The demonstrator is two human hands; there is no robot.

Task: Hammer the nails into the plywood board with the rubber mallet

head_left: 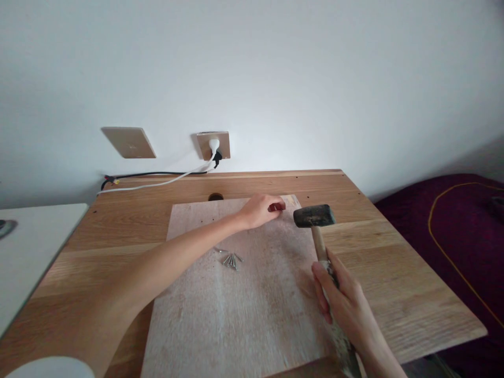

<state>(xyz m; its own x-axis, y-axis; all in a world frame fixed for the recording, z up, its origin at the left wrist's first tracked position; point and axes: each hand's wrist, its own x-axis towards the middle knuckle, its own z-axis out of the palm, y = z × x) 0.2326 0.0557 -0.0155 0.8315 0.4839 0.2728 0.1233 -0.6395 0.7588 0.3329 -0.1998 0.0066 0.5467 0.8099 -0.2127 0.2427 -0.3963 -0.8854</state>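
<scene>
My right hand (342, 296) is wrapped round the wooden handle of a hammer (314, 216) with a thick black head. The hammer head is raised near the far right corner of a pale wooden board (220, 325). My left hand (262, 210) reaches across to that same corner, its fingers curled together close to the hammer head. Whatever those fingers pinch, if anything, is too small or hidden to make out. Below my left forearm, a small pile of nails (231, 260) lies on the board, with one lying slightly apart.
The board rests on a wooden table (394, 283). A socket (224, 142) with plugs and cables is on the wall behind, beside a blank plate (129, 143). A white surface (39, 241) stands left; dark purple fabric (417, 210) lies right. A white round object (51, 367) shows at bottom left.
</scene>
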